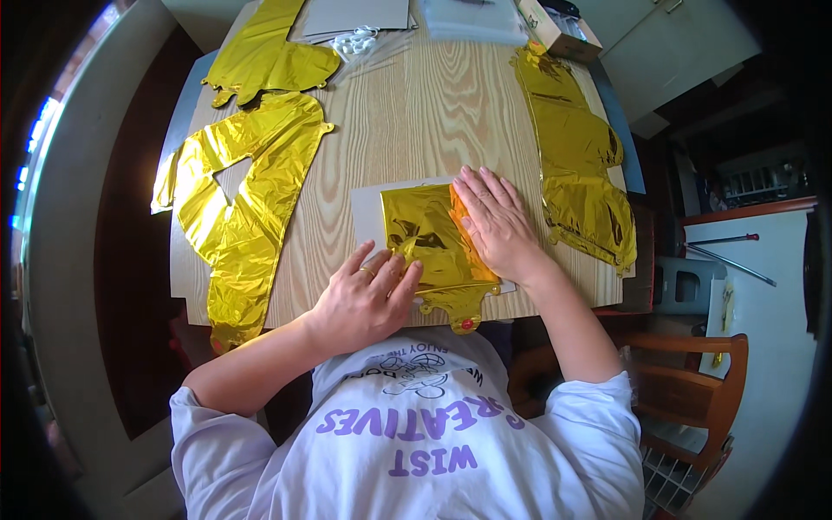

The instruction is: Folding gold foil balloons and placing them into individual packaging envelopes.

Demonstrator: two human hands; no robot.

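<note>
A folded gold foil balloon (427, 234) lies on a grey card (367, 213) near the table's front edge, its tabbed end hanging toward me. My right hand (496, 215) lies flat along the balloon's right side, fingers stretched out and close together, over an orange-looking strip of the foil. At the lower left of the balloon, my left hand (367, 293) rests with its fingers apart and slightly bent, the tips touching foil and card. Neither hand grips anything.
Unfolded gold foil balloons lie flat at the left (282, 186), far left (276, 65) and right (582, 156). At the back are grey cards (357, 14), white ribbon coils (354, 42), clear plastic bags (472, 22) and an open box (563, 33). A wooden chair (685, 390) stands at the right.
</note>
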